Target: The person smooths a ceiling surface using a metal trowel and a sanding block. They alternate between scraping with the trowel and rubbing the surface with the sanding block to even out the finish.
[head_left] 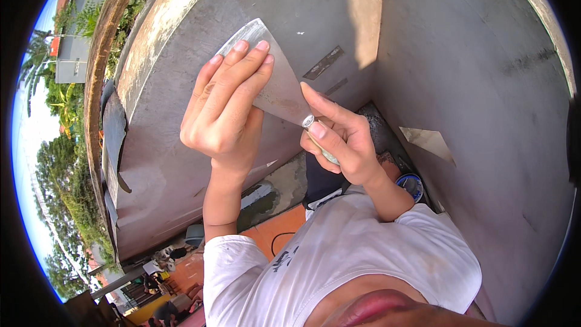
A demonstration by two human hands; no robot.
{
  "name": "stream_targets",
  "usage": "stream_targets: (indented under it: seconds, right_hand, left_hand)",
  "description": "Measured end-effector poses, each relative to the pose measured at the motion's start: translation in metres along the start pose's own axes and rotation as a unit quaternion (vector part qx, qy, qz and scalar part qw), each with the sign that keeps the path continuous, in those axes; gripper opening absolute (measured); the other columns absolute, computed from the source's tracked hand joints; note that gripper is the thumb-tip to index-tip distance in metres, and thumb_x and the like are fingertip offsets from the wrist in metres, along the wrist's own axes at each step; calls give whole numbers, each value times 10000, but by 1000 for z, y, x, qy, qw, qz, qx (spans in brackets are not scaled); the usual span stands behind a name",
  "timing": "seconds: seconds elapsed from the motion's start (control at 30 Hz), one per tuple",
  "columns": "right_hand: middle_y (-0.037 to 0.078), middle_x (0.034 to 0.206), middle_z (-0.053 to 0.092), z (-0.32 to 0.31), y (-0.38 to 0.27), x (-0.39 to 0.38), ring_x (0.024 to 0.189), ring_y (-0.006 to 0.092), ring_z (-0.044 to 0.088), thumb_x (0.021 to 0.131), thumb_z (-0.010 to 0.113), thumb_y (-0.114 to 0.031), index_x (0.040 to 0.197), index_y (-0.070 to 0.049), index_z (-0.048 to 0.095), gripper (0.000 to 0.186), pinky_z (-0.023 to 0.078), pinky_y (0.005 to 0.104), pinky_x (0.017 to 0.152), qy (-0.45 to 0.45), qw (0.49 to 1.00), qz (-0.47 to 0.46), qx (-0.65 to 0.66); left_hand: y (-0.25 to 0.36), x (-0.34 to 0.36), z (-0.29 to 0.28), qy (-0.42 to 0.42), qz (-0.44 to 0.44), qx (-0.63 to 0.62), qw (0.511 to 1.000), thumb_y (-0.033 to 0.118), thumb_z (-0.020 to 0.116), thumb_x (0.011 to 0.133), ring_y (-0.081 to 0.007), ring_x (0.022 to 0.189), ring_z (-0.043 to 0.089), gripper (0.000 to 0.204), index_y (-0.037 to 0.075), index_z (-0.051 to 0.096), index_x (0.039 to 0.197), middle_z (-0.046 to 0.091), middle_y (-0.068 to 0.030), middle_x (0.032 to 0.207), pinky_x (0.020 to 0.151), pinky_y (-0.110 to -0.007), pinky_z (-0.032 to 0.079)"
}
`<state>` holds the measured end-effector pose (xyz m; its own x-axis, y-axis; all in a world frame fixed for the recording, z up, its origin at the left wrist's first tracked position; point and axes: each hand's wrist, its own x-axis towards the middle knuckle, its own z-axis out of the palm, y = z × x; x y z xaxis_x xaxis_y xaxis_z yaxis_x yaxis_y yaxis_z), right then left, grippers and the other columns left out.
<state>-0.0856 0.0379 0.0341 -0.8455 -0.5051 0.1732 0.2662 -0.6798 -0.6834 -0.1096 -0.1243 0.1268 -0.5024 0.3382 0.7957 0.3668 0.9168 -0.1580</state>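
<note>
A putty knife (pixel 279 88) with a wide, whitish-smeared metal blade is tilted up in front of the grey wall. Its handle lies in my right hand (pixel 351 148), with the thumb along it and the index finger reaching up beside the narrow end of the blade. My left hand (pixel 221 118) has its back toward me and lays its long fingers across the blade's face near the wide end. The left thumb is mostly hidden, seemingly behind the blade.
Grey walls (pixel 460 42) meet in a corner ahead, with dark rectangular patches (pixel 324 63) on one. A blue-rimmed container (pixel 410 186) stands low by the right wall. Orange tiles (pixel 278 230) lie below; at far left are a wall edge (pixel 100 42) and trees.
</note>
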Motion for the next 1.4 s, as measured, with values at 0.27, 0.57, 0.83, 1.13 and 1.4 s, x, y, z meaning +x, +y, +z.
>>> stream_targets:
  seconds: [0.27, 0.57, 0.83, 1.13, 1.4]
  right_hand:
    - [-57, 706, 444, -1, -3, -11, 580, 17, 357, 1051, 541, -115, 1553, -46, 423, 520, 289, 186, 506, 4, 999, 42, 17]
    - [-45, 728, 477, -8, 26, -23, 610, 23, 393, 1050, 548, -123, 1540, -29, 438, 511, 335, 194, 547, 5, 998, 49, 37]
    - [-14, 696, 543, -5, 33, -21, 627, 40, 479, 1033, 570, -114, 1491, 18, 488, 483, 417, 216, 595, 34, 995, -15, -95]
    - [-8, 698, 588, -10, 35, -18, 643, 39, 510, 1016, 600, -127, 1455, 31, 529, 472, 436, 204, 625, 40, 991, -15, -123]
    - [-49, 708, 498, -15, 29, -16, 622, 22, 417, 1037, 566, -103, 1512, 0, 465, 497, 358, 200, 559, 11, 999, 33, -9]
  left_hand:
    - [0, -3, -6, -40, 16, 8, 999, -53, 713, 702, -179, 975, 765, 214, 92, 807, 828, 791, -19, 919, 867, -331, 581]
    - [-4, -36, -2, -48, 16, 9, 999, -36, 729, 701, -163, 960, 766, 190, 101, 806, 807, 790, -5, 889, 849, -316, 581]
    - [-12, -44, 4, -24, 24, -9, 999, -10, 766, 711, -166, 966, 763, 146, 107, 801, 790, 789, -3, 882, 849, -322, 581]
    - [-16, -49, 4, -22, 38, -14, 999, 36, 807, 742, -154, 970, 759, 100, 127, 798, 781, 788, 22, 883, 859, -318, 574]
    - [-15, -45, 2, -36, 40, -13, 998, 48, 798, 732, -146, 962, 761, 103, 137, 798, 784, 790, 30, 883, 871, -298, 561]
